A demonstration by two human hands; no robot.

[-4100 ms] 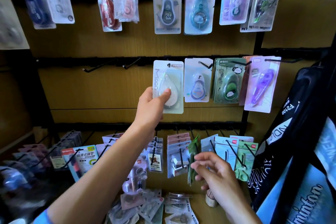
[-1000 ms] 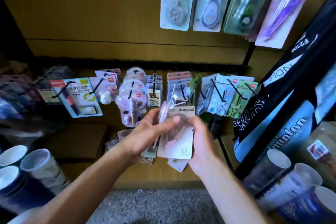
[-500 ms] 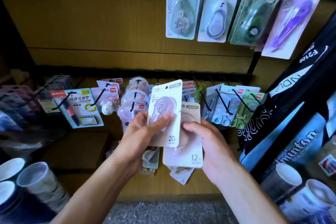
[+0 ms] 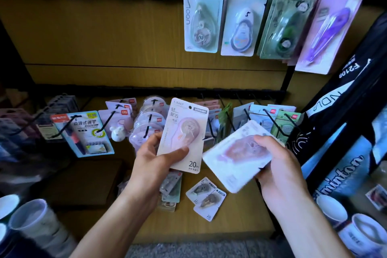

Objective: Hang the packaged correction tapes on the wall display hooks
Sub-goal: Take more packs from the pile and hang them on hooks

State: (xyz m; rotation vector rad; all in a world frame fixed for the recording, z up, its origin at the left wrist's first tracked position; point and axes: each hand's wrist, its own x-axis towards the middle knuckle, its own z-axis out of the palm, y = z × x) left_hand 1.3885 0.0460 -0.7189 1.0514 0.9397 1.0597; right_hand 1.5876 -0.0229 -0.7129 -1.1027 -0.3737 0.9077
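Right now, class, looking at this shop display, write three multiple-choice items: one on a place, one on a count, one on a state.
1. Where does the clear teardrop correction tape on the white card marked Moon hang?
A. left end of the upper row
B. right end of the upper row
C. on the low shelf

2. How many carded packs show across that upper row of hooks?
A. two
B. four
C. six

3. What is the left hand doing?
A. resting open
B. gripping the pale pink carded correction tape marked 20m
C. pressing the wooden wall

Answers:
1 A, the other packs hang to its right.
2 B, four fronts show side by side.
3 B, thumb across the card front; the right hand grips a blurred pink and white pack.
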